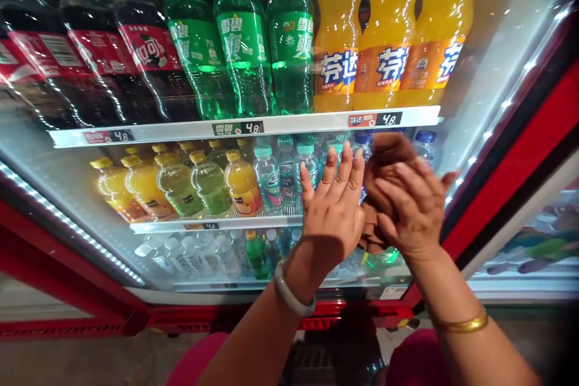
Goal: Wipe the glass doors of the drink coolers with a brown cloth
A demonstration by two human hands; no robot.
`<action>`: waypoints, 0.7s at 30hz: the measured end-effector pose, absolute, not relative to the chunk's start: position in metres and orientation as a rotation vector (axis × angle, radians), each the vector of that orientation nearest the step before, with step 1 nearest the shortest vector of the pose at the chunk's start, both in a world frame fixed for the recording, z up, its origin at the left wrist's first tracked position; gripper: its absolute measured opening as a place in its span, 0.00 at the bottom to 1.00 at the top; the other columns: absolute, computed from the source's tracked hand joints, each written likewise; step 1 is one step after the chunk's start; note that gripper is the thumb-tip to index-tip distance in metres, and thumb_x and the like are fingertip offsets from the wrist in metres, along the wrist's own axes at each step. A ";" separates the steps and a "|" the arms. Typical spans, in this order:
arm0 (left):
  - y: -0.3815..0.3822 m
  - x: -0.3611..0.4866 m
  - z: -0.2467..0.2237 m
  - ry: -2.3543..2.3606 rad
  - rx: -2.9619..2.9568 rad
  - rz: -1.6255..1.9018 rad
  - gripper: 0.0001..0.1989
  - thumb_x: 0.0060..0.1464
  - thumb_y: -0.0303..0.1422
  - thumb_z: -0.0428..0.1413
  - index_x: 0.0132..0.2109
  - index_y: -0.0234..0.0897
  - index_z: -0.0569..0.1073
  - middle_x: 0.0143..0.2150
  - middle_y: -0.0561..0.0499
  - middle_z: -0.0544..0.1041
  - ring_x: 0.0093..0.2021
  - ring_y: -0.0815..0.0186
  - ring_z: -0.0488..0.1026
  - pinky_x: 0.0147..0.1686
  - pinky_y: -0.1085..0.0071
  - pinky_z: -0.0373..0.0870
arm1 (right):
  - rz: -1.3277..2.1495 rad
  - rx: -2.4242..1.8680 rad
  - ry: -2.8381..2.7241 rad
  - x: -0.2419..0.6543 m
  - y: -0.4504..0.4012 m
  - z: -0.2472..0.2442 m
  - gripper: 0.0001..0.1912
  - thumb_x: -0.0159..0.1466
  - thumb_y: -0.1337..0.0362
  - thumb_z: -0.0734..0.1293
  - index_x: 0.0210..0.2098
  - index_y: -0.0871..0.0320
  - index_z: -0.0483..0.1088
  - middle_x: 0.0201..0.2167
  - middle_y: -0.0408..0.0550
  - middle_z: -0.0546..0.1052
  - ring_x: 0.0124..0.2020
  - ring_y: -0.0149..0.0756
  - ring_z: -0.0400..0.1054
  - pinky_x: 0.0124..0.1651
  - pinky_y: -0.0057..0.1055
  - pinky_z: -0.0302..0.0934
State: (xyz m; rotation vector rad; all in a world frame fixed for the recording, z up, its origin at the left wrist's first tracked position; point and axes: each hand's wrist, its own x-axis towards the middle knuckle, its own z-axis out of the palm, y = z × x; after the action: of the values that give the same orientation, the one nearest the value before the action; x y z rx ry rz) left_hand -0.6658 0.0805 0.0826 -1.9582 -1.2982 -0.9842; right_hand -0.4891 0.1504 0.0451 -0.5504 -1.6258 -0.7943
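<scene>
My left hand (332,208) is held out flat with its fingers extended, against or just before the glass of a drinks cooler. It holds nothing. Beside it, my right hand (414,205) presses on a crumpled brown cloth (391,148) at the glass; the hand and cloth are slightly blurred. Parts of the cloth stick out above, left and right of the fingers. Behind the hands stand small bottles with teal caps, among them a clear bottle (268,178), partly covered by my left hand. A blue-capped bottle (425,143) shows above my right hand.
The top shelf (289,126) carries dark cola bottles (149,54), green soda bottles (242,42) and orange soda bottles (337,36). Juice bottles (242,184) stand on the middle shelf, and water bottles (187,256) below. A red frame (511,151) borders the cooler.
</scene>
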 end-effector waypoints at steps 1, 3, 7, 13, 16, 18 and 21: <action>0.080 -0.666 0.082 -1.305 -1.965 -0.972 0.48 0.61 0.24 0.51 0.79 0.34 0.33 0.81 0.45 0.41 0.81 0.52 0.33 0.76 0.36 0.23 | -0.790 -0.575 -1.581 -0.478 0.155 0.045 0.24 0.68 0.53 0.64 0.61 0.50 0.71 0.66 0.53 0.70 0.72 0.58 0.58 0.74 0.62 0.52; 0.079 -0.667 0.081 -1.315 -1.972 -0.960 0.48 0.60 0.23 0.51 0.79 0.36 0.32 0.81 0.46 0.42 0.81 0.51 0.34 0.76 0.36 0.26 | -0.754 -0.640 -1.453 -0.469 0.159 0.044 0.26 0.67 0.55 0.67 0.63 0.53 0.71 0.69 0.57 0.68 0.73 0.62 0.57 0.74 0.64 0.49; 0.080 -0.665 0.078 -1.310 -1.977 -0.964 0.48 0.60 0.23 0.50 0.79 0.37 0.32 0.82 0.46 0.41 0.81 0.50 0.32 0.76 0.34 0.26 | -0.647 -0.741 -1.415 -0.508 0.139 0.038 0.27 0.69 0.57 0.65 0.66 0.54 0.68 0.71 0.59 0.64 0.76 0.63 0.50 0.75 0.68 0.42; 0.079 -0.665 0.077 -1.293 -1.973 -0.960 0.47 0.60 0.23 0.50 0.79 0.34 0.34 0.81 0.43 0.41 0.81 0.49 0.32 0.75 0.31 0.29 | -0.739 -0.516 -1.694 -0.498 0.142 0.038 0.24 0.67 0.61 0.66 0.63 0.48 0.69 0.64 0.49 0.73 0.74 0.50 0.56 0.77 0.59 0.46; 0.076 -0.668 0.077 -1.297 -1.990 -0.944 0.48 0.59 0.22 0.51 0.79 0.35 0.35 0.81 0.44 0.42 0.81 0.49 0.33 0.76 0.32 0.36 | -0.693 -0.624 -1.430 -0.448 0.171 0.037 0.26 0.65 0.59 0.66 0.62 0.52 0.71 0.69 0.56 0.68 0.73 0.60 0.58 0.73 0.66 0.49; 0.075 -0.668 0.076 -1.281 -1.990 -0.950 0.48 0.59 0.23 0.51 0.79 0.36 0.36 0.81 0.45 0.42 0.81 0.50 0.34 0.76 0.33 0.38 | -0.693 -0.659 -1.233 -0.437 0.182 0.035 0.30 0.63 0.54 0.71 0.63 0.53 0.71 0.69 0.60 0.67 0.70 0.65 0.61 0.71 0.69 0.51; 0.076 -0.665 0.072 -1.289 -1.977 -0.949 0.48 0.59 0.24 0.52 0.79 0.37 0.36 0.81 0.45 0.40 0.81 0.50 0.34 0.76 0.32 0.39 | -0.644 -0.770 -1.160 -0.467 0.169 0.029 0.33 0.62 0.55 0.74 0.65 0.49 0.70 0.69 0.59 0.67 0.71 0.66 0.59 0.72 0.70 0.47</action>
State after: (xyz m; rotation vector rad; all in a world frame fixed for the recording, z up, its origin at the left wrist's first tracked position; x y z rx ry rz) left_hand -0.6646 0.0756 0.0719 -1.9772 -1.2889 -0.9487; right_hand -0.4668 0.1689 0.0295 -0.7703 -1.1598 -0.6439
